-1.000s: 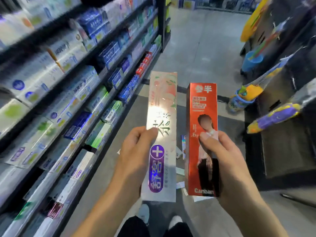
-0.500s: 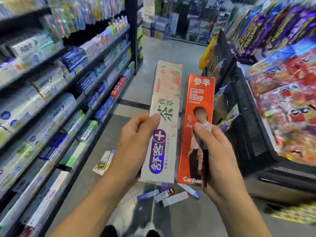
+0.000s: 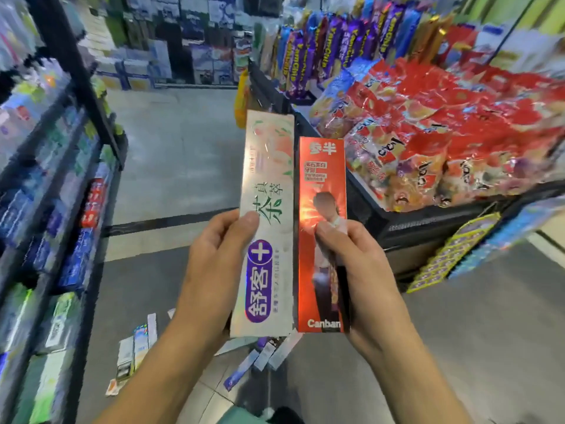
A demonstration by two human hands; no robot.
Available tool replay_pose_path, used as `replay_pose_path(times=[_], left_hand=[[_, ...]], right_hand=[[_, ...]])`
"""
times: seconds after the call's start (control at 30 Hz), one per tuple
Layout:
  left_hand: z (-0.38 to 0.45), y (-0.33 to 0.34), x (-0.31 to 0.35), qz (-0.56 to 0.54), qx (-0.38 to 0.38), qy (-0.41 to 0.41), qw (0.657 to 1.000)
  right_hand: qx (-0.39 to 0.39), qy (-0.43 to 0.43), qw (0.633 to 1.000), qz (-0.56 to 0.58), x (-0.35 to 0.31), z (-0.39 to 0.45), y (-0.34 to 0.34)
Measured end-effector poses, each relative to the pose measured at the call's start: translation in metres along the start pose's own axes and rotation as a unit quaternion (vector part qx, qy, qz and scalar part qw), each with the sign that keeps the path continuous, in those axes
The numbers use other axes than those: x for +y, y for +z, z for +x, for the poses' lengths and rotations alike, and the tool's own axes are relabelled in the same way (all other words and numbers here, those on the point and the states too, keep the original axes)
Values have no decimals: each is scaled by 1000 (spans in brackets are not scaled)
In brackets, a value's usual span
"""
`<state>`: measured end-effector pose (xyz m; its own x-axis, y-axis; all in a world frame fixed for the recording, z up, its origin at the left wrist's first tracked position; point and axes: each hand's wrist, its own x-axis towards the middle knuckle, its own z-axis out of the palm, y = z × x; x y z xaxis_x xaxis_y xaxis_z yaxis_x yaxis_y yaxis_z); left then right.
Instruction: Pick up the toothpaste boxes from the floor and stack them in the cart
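Two toothpaste boxes were held upright side by side at the centre, the taller box (image 3: 266, 221) gripped in the left hand (image 3: 211, 270) and the shorter box (image 3: 321, 234) in the right hand (image 3: 357, 267), their long edges touching. Shelving (image 3: 52, 209) stocked with boxed goods was set along the left, and a bin (image 3: 428, 218) heaped with snack packets (image 3: 443, 133) stood to the right, behind the hands. More boxes (image 3: 137, 347) were scattered on the floor (image 3: 177, 166) below and behind the held pair.
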<state>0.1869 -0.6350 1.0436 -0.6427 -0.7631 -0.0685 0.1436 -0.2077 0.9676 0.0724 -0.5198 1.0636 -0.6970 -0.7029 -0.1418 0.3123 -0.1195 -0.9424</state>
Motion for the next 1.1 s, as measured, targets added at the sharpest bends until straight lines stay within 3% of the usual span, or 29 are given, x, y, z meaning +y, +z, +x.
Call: replay_pose_path(times=[0.27,0.5,0.77,1.1], left_hand=[[-14,-16,-5,-14,-173,-48,984],[-67,31,-20,-19,-321,-78,944],[-211,109,-49,4,-499,-106,860],[-450,162,-87,36,-635,-160,755]], right_hand=[[200,-66,977,34,16,-75,21],[389,-114,913,52,26,-179,-4],[561,-171,809,49,52,-336,-47],[691,-193,692,76,88,-579,-91]])
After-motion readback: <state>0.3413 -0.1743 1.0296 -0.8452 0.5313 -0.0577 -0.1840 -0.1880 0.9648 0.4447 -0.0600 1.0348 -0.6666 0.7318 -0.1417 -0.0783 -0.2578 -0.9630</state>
